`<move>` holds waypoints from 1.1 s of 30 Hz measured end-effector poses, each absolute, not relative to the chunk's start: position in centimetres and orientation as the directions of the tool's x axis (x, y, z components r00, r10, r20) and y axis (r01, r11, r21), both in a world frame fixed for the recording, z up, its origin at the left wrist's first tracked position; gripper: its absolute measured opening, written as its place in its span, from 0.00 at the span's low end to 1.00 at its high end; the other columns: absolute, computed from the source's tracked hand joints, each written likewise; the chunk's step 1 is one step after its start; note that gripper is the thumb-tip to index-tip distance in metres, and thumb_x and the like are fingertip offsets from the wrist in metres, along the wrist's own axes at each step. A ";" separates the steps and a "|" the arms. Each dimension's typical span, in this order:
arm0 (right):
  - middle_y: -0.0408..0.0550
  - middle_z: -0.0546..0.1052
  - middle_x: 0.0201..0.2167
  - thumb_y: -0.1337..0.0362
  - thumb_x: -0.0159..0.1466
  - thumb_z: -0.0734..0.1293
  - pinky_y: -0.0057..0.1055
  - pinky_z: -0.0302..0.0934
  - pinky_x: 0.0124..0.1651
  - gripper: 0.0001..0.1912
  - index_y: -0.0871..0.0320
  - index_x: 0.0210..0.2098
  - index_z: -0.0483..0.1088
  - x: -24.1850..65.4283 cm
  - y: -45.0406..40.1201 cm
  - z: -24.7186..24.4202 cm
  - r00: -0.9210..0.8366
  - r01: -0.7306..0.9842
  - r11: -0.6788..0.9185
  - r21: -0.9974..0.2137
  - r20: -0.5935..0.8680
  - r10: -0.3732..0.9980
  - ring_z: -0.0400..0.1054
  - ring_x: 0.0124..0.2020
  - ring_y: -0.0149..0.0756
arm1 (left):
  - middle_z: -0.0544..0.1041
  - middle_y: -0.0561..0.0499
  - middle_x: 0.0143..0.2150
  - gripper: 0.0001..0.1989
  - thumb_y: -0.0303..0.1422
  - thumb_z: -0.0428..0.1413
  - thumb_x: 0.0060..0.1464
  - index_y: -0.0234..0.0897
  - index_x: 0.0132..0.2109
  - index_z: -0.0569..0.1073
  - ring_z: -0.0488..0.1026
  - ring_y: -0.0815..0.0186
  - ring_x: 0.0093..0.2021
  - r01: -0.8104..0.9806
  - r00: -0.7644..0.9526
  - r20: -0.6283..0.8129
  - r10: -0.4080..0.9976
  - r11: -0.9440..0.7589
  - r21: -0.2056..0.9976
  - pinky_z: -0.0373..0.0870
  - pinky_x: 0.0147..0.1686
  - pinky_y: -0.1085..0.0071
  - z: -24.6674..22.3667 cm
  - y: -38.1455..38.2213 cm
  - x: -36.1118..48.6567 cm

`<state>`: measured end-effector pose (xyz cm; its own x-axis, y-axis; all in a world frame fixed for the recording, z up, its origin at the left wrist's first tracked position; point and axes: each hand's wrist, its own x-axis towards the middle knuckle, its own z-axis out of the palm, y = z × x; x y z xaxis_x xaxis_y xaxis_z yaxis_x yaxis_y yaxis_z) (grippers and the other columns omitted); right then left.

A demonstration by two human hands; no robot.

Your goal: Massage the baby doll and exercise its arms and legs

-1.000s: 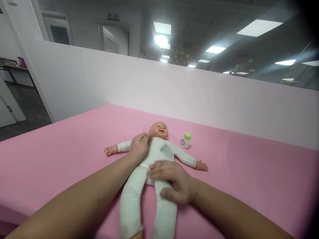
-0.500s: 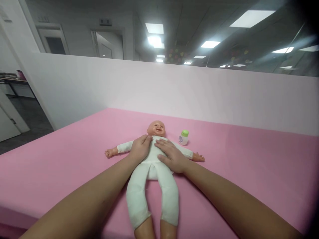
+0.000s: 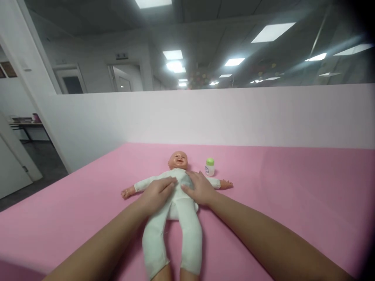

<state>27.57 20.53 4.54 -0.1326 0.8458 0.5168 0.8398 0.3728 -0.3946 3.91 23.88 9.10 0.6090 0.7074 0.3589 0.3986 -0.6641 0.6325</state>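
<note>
A doll (image 3: 179,197) in a white suit lies on its back on a pink surface (image 3: 278,203), its head (image 3: 178,160) pointing away from the person and its legs (image 3: 191,242) stretching toward them. Both bare hands rest on its body, one at each side. The left hand (image 3: 158,193) lies along the left side of the body, its fingers close together and slightly bent, the tips on the chest. The right hand (image 3: 202,189) lies over the right side of the chest, its fingers extended forward and its thumb spread away from them toward the middle. The two hands are apart, with a strip of white cloth showing between them; how hard they press cannot be told. The doll's arms reach out sideways, one small hand (image 3: 129,192) flat on the pink at the left, the other (image 3: 226,184) at the right. A small bottle (image 3: 209,168) with a green cap stands upright near the doll's head, on the right. Behind the surface runs a white wall (image 3: 228,117), with ceiling lights (image 3: 172,55) above it.
</note>
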 end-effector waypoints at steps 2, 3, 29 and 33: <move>0.59 0.73 0.60 0.50 0.69 0.68 0.48 0.56 0.66 0.30 0.60 0.64 0.67 27.2 20.5 4.7 -0.106 0.818 0.394 -0.419 0.564 0.819 0.66 0.61 0.51 | 0.71 0.50 0.68 0.21 0.44 0.48 0.69 0.50 0.62 0.77 0.65 0.51 0.69 0.437 0.689 0.300 0.659 -0.709 0.553 0.57 0.70 0.52 8.9 22.4 2.9; 0.57 0.74 0.57 0.54 0.68 0.68 0.44 0.60 0.62 0.24 0.59 0.60 0.70 27.0 20.4 4.7 -0.084 0.808 0.396 -0.437 0.580 0.811 0.68 0.58 0.48 | 0.68 0.51 0.70 0.21 0.44 0.48 0.69 0.51 0.63 0.76 0.63 0.51 0.71 0.459 0.703 0.284 0.652 -0.721 0.520 0.56 0.71 0.50 8.7 21.8 2.4; 0.44 0.72 0.34 0.67 0.68 0.64 0.32 0.60 0.39 0.08 0.54 0.31 0.68 27.0 20.5 5.0 -0.005 0.799 0.374 -0.472 0.616 0.788 0.68 0.36 0.36 | 0.80 0.51 0.58 0.19 0.38 0.53 0.62 0.46 0.55 0.82 0.77 0.53 0.59 0.451 0.554 0.457 0.696 -0.712 0.538 0.68 0.64 0.55 7.1 28.1 3.3; 0.47 0.75 0.35 0.68 0.66 0.63 0.36 0.63 0.43 0.07 0.54 0.32 0.70 26.9 19.7 5.7 -0.031 0.765 0.445 -0.466 0.663 0.748 0.70 0.39 0.40 | 0.83 0.53 0.53 0.18 0.36 0.52 0.61 0.49 0.51 0.84 0.80 0.53 0.54 0.511 0.518 0.471 0.714 -0.700 0.499 0.72 0.58 0.59 6.7 28.5 2.9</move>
<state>26.93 19.71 5.70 -0.0310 0.7476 0.6634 0.7646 0.4452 -0.4661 2.87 28.51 6.68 0.5179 0.7143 0.4707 0.5114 -0.6996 0.4990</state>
